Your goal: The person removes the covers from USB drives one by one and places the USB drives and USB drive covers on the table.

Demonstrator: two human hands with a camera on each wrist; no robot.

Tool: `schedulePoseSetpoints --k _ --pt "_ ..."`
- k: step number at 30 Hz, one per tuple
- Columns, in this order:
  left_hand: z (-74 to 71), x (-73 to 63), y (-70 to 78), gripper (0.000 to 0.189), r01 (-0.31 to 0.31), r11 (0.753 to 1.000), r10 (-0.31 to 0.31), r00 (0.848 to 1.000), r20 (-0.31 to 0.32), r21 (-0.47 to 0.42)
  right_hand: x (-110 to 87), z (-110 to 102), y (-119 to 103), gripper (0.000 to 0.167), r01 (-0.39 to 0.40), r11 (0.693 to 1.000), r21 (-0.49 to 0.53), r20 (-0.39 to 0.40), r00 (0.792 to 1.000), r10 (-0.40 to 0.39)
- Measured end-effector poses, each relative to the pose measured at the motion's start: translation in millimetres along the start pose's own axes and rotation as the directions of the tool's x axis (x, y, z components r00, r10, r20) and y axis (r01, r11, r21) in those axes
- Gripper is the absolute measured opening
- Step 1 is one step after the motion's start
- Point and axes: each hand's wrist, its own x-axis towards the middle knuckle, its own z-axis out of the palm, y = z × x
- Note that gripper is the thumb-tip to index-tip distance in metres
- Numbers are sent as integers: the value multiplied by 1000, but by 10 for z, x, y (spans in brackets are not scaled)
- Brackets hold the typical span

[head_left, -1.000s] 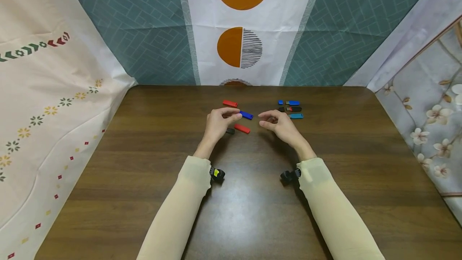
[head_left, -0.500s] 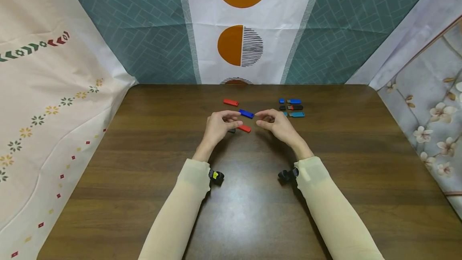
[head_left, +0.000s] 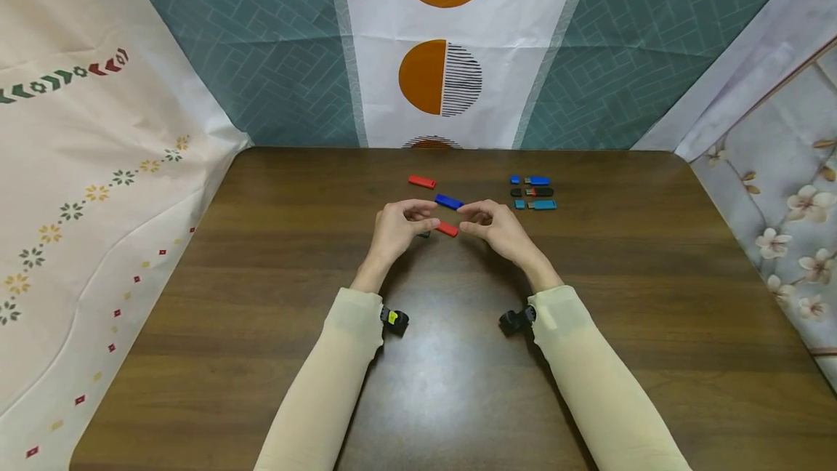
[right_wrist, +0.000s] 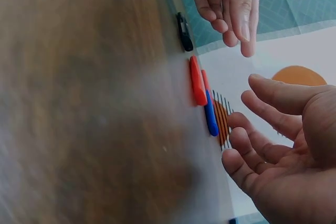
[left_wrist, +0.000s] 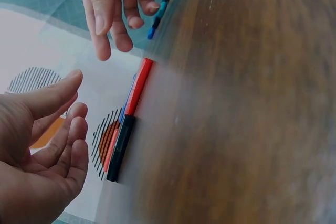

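Note:
My left hand (head_left: 395, 230) hovers over the table with thumb and fingers loosely bent and nothing between them. Facing it, my right hand (head_left: 498, 227) is held the same way, also holding nothing. Around their fingertips lie capped USB sticks: a blue one (head_left: 449, 201), a red one (head_left: 447, 229) just in front of it, and a black one (left_wrist: 121, 148) partly hidden by the left hand in the head view. Another red USB stick (head_left: 421, 181) lies farther back. Both wrist views show a gap between the hands and the sticks.
Beyond the right hand, uncapped USB sticks lie in rows: blue (head_left: 538, 181), black and red (head_left: 540, 192), and light blue (head_left: 543, 205). Each has its cap to its left, such as the light blue cap (head_left: 519, 204). A patterned curtain (head_left: 281, 57) hangs behind the wooden table (head_left: 621, 355).
My right hand has moved left, closer to the left hand and the blue USB stick, uncovering the light blue cap. The left hand stays almost in place. The head view has tilted slightly.

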Motion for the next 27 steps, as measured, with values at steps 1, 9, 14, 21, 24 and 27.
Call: schedulePoseSetpoints --k 1,9,14,21,24,27 --pt "7 0 0 31 0 1000 0 1000 2 -3 -5 8 1 37 2 1000 -1 -1 1000 -2" --pt "-19 -24 -29 33 15 1000 -15 1000 21 -26 9 111 10 35 8 1000 5 -9 1000 -8" --pt "-26 -10 -23 33 18 999 -17 1000 22 -28 34 113 -2 35 6 1000 -24 -17 1000 -7" --pt "-28 -18 -13 33 34 999 -33 999 26 -9 84 152 -40 35 0 998 -69 -12 1000 -1" --pt "-30 -18 -9 33 38 999 -38 999 32 -5 108 164 -39 36 -9 996 -85 -9 1000 8" --pt "-38 -19 -13 34 39 999 -40 998 41 3 134 175 -32 37 -12 994 -105 -4 1000 12"
